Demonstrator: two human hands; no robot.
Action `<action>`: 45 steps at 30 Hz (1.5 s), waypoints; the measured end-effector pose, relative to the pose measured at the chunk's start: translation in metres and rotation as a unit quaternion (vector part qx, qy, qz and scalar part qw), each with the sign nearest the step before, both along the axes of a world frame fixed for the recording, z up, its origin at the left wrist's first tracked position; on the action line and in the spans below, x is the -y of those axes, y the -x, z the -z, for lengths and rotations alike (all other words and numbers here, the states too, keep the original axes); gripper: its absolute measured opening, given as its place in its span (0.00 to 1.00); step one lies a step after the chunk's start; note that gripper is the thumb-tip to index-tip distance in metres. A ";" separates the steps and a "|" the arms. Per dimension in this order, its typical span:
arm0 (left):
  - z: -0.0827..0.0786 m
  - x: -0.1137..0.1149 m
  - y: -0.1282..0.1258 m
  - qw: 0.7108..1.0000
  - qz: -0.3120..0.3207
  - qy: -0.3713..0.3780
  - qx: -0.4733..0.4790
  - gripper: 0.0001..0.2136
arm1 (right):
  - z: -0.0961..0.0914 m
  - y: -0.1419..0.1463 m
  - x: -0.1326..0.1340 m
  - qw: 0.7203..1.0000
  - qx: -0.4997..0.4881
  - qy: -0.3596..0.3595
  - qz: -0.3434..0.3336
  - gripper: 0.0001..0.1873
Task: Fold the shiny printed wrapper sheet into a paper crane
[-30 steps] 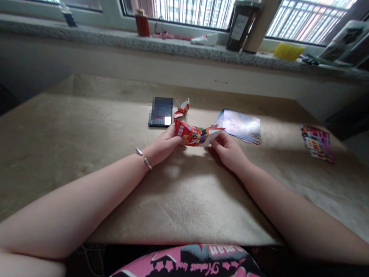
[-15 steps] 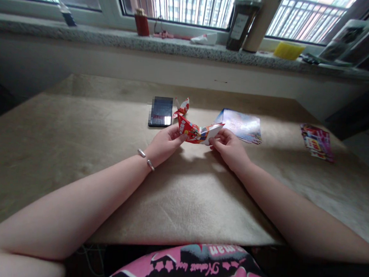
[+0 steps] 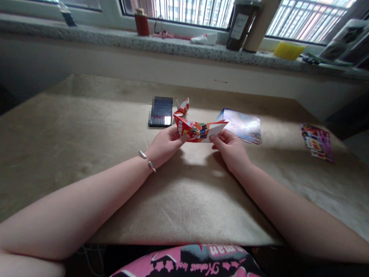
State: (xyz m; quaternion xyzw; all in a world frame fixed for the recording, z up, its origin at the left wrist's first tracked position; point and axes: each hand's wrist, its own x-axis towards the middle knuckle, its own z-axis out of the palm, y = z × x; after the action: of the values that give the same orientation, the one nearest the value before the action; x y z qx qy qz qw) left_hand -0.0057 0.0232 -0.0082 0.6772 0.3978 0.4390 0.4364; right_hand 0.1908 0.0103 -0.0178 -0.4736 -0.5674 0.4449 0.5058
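Note:
A folded piece of red printed paper (image 3: 198, 130) is held just above the tan table mat (image 3: 74, 146) near the middle. My left hand (image 3: 164, 144), with a silver bracelet on its wrist, pinches the paper's left end. My right hand (image 3: 230, 149) pinches the white right end. Both hands have their fingers closed on the paper. A small folded red paper figure (image 3: 183, 105) stands just behind it.
A dark phone (image 3: 161, 111) lies left of the figure. A bluish sheet stack (image 3: 242, 125) lies to the right, and a pink printed sheet (image 3: 316, 142) further right. The window sill (image 3: 83, 35) holds a red cup (image 3: 142, 24), a dark jar (image 3: 241, 25) and a yellow sponge (image 3: 288, 50).
Both hands have shifted slightly away from me and raised the folded paper a little; its right white tip now points higher. Nothing else on the table has moved.

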 end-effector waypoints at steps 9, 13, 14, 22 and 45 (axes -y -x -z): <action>0.005 -0.002 0.003 1.000 0.009 -0.007 -0.013 0.17 | -0.004 0.004 0.005 0.999 -0.022 0.040 -0.009 0.16; 0.008 -0.003 0.003 0.999 0.033 0.003 -0.004 0.18 | -0.005 0.005 0.007 0.999 -0.015 0.041 -0.008 0.17; 0.008 -0.003 0.003 0.999 0.040 0.004 -0.003 0.18 | -0.005 0.005 0.007 0.999 -0.017 0.043 -0.005 0.17; 0.008 -0.003 0.000 0.998 0.056 0.001 0.000 0.17 | -0.002 0.006 0.003 0.996 -0.058 0.063 0.035 0.21; 0.006 0.000 0.000 0.992 0.072 -0.039 -0.097 0.12 | -0.002 0.014 0.007 0.996 -0.046 0.054 -0.062 0.18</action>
State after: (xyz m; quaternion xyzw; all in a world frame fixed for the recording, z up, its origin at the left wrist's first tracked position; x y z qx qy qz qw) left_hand -0.0053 0.0228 -0.0140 0.7603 0.3708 0.3538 0.3991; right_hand 0.1765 0.0031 -0.0156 -0.4434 -0.5469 0.5265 0.4765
